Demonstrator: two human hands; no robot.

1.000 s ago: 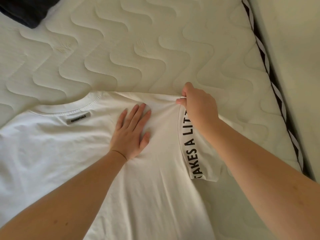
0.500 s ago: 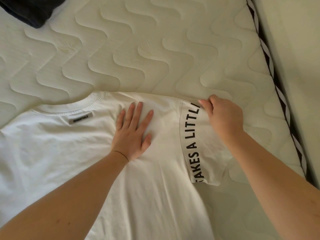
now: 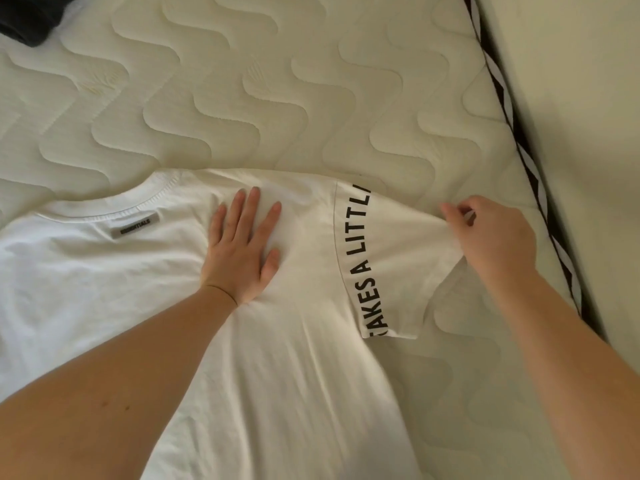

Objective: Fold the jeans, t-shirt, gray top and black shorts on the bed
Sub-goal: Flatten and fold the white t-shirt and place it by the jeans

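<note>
Now pinning the soft, light t-shirt [image 3: 294,375] flat on the bed [image 3: 242,98] with left hand [image 3: 242,251] fingers released, right hand [image 3: 491,237] fingers pinching the limp sleeve hem [image 3: 446,244], likely the best hold.

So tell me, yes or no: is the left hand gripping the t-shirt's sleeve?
No, the left hand lies flat with straight fingers on the t-shirt, while the right hand pinches the sleeve.

Mattress [image 3: 277,98] open above t-shirt [image 3: 294,393] (dark garment [image 3: 24,19], perhaps)
</note>
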